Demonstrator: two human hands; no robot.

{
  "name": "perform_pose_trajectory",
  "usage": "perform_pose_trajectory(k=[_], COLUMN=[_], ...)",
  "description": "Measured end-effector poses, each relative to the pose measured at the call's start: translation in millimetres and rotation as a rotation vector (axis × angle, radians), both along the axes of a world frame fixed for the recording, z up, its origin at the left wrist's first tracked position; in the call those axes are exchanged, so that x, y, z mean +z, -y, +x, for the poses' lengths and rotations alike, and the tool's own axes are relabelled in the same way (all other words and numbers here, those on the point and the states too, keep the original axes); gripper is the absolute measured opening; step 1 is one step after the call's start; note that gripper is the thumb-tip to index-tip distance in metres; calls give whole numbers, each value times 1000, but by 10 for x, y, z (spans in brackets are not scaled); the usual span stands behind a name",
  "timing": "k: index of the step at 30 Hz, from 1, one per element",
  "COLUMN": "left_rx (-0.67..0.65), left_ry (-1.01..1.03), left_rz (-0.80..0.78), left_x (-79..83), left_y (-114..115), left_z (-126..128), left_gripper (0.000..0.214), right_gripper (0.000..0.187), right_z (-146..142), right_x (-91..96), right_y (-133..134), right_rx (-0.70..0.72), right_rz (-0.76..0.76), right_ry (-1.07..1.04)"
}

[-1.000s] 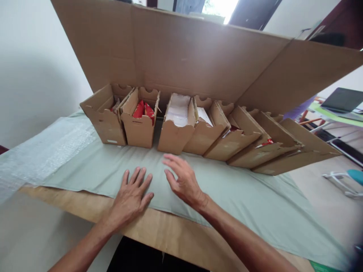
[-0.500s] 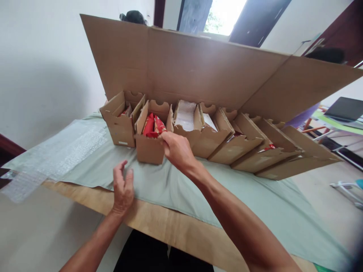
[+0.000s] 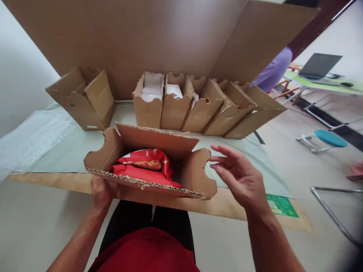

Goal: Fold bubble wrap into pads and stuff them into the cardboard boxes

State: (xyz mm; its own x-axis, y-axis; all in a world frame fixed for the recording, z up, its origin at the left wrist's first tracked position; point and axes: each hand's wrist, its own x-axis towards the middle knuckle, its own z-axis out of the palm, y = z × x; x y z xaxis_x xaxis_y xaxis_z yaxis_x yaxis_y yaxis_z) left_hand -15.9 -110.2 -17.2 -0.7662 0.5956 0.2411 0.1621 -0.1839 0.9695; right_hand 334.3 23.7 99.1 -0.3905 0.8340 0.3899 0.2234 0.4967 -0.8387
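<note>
Close in front of me is an open cardboard box [image 3: 159,138], turned sideways, with notched short ends. Inside it lie red packets [image 3: 147,174], one with a printed picture on it. My left hand [image 3: 102,192] grips the box from below at its near left side; the fingers are partly hidden under it. Just off the box's right end, my right hand [image 3: 241,177] is open, fingers apart and holding nothing.
Behind stand a box [image 3: 82,100] at left and a row of similar boxes [image 3: 195,109], against a tall cardboard panel [image 3: 159,41]. Bubble wrap [image 3: 34,136] lies at left on the cloth-covered table [image 3: 121,113]. A blue-topped stool [image 3: 330,138] and a laptop [image 3: 320,66] are at right.
The box with red packets has come out of the row toward me and been turned sideways. My left hand has taken hold of it; my right hand has let go and moved right.
</note>
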Motion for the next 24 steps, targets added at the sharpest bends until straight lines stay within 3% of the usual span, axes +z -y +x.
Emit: perform_pose_trajectory(k=[2,4,8,13,15,18,21,24], left_rx=[50,52,-1,-45,-114,-250,-420,-599], left_ry=[56,140,246,322,338,298,131,-99], left_rz=[36,82,132,207,217,220,180,-30], left_x=[36,95,242,303,276,258,333,443], left_y=[89,136,125,-2,-146,-536,-1040,-1396], left_z=[165,270,419,674,755,843,906,921], left_gripper=[57,62,64,59,62,67,69,71], right_gripper=[48,60,91,61,48,36,41,46], right_z=[164,208,-79,-416,-355,-121,92,143], right_x=[-209,-423,-713,-691,-632,-571,-584,-678], right_y=[99,209,433,477,342,-7,-385,-607], right_rx=[105,212,269,57,-17,-127,-271,-417], right_rz=[-105,-182,-191,-21,22,24,-39,-110], right_ry=[-8,10,87,123,110,94,59,48])
